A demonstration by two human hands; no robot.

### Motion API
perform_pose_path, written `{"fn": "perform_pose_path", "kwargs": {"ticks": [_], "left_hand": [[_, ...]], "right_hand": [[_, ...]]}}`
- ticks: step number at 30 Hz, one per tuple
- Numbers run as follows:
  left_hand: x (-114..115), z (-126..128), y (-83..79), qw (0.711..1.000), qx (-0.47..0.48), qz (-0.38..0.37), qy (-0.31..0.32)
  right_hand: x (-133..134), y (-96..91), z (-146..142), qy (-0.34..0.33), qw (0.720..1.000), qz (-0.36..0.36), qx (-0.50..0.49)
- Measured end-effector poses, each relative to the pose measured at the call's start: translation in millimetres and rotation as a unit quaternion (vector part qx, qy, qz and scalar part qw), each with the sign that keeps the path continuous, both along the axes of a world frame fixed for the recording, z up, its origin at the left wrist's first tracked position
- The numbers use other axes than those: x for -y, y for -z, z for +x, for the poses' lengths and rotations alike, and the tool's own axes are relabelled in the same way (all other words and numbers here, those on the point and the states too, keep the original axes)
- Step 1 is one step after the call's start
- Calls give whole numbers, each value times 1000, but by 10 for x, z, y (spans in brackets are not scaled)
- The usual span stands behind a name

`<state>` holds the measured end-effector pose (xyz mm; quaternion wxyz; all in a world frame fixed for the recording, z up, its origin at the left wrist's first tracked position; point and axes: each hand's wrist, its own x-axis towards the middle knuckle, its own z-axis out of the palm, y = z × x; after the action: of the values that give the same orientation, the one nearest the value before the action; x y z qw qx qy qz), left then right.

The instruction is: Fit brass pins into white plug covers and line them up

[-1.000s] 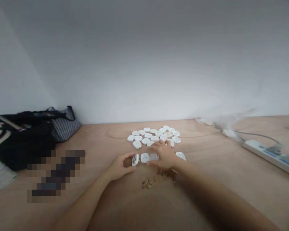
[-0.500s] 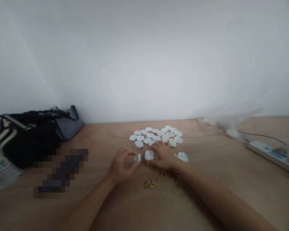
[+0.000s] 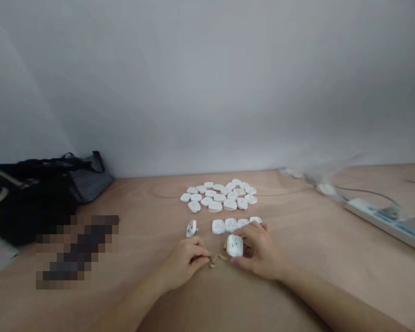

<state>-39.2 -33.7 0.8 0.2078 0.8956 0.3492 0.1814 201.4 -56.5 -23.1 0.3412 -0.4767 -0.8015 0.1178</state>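
My right hand (image 3: 263, 249) grips a white plug housing (image 3: 235, 246) between thumb and fingers, its slotted face turned toward me. Closed in a pinch, my left hand (image 3: 190, 260) is at the small brass pins (image 3: 222, 257), and its fingertips appear to be on one of them. More pins lie partly hidden behind the held housing. Just beyond my left hand, a white plug piece (image 3: 191, 228) stands on its edge with a pin sticking out to the right. A row of several white housings (image 3: 218, 226) lies beyond my right hand, whose fingers partly cover its right end.
Farther back, several more white housings (image 3: 215, 206) lie in a cluster on the wooden table (image 3: 152, 216). A black bag (image 3: 31, 198) and a blurred-out dark object (image 3: 83, 249) are at left. A power strip (image 3: 383, 223) with a cable and clear plastic (image 3: 321, 175) are at right.
My left hand has let go of the plug piece, left standing on edge, and moved down to the pins. My right hand has come nearer and now holds a housing up.
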Motion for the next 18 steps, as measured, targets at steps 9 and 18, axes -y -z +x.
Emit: {"fn": "perform_pose_path", "kwargs": {"ticks": [9, 18], "left_hand": [[-13, 20, 122, 998, -3, 50, 38], [46, 139, 133, 989, 124, 73, -24]], "right_hand": [[-1, 40, -80, -30, 1000, -7, 6], [0, 37, -153, -41, 999, -5, 16]]}}
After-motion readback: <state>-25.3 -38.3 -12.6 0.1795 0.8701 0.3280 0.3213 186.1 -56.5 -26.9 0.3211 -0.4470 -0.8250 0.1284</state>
